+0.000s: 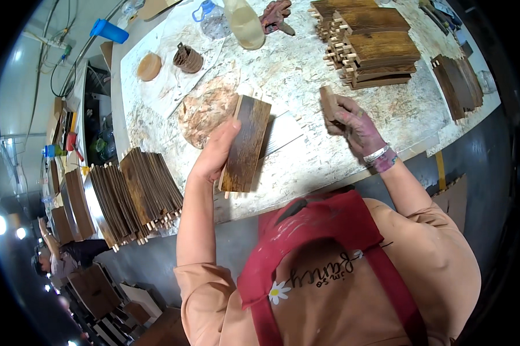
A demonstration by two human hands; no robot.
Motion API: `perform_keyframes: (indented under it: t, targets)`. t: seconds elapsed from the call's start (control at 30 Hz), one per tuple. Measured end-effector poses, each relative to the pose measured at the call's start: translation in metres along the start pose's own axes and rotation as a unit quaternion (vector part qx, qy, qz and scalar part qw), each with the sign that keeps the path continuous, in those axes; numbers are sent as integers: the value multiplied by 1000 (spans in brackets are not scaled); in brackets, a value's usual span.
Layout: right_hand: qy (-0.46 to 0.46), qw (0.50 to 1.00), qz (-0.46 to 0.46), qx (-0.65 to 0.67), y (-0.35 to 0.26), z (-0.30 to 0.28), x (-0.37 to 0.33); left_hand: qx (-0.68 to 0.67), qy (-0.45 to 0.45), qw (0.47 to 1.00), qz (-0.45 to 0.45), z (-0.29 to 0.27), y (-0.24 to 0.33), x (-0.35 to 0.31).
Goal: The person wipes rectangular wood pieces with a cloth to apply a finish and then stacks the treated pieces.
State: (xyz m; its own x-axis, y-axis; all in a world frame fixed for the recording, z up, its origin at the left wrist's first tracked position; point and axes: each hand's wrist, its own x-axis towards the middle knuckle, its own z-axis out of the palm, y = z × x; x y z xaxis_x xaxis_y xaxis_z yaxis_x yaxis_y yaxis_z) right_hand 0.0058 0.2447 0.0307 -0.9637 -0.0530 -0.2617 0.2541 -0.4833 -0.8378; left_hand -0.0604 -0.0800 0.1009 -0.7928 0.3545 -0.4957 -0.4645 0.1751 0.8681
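A dark brown wooden panel (247, 144), with pale dowel pins sticking out of both ends, is tilted up above the table. My bare left hand (217, 153) grips it along its left edge, thumb on the face. To the right, my right hand (355, 122), in a purple-stained glove, closes round a small brown block (328, 102), held apart from the panel. What the block is made of I cannot tell. Behind the panel lies a crumpled, brown-stained sheet (205, 112). A white paper sheet (284, 135) shows partly from under the panel.
Pinned panels stand in a row (150, 187) at the left edge; others form a pile (381, 49) at far right and a small stack (457, 86) beyond. At the back are a bottle (244, 26), jug (215, 22), glove (276, 17) and brown pot (188, 59). Another person (64, 259) is far left.
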Motion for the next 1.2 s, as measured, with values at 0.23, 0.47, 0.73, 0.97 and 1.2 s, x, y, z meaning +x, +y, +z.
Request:
perform_keyframes:
  t: [0.23, 0.47, 0.73, 0.97, 1.2]
  targets:
    - [1, 972, 69, -226, -17, 44, 1, 455, 47, 882, 114, 29, -18, 30]
    - [-110, 840, -157, -508, -16, 56, 26, 534, 145, 788, 270, 58, -70, 10]
    - [-34, 734, -152, -661, 3, 78, 20, 522, 142, 802, 254, 58, -78, 12]
    - [-102, 767, -45, -631, -40, 60, -32, 603, 151, 727, 294, 60, -85, 12]
    - [-287, 718, -200, -601, -13, 146, 50, 499, 131, 752, 411, 73, -117, 20]
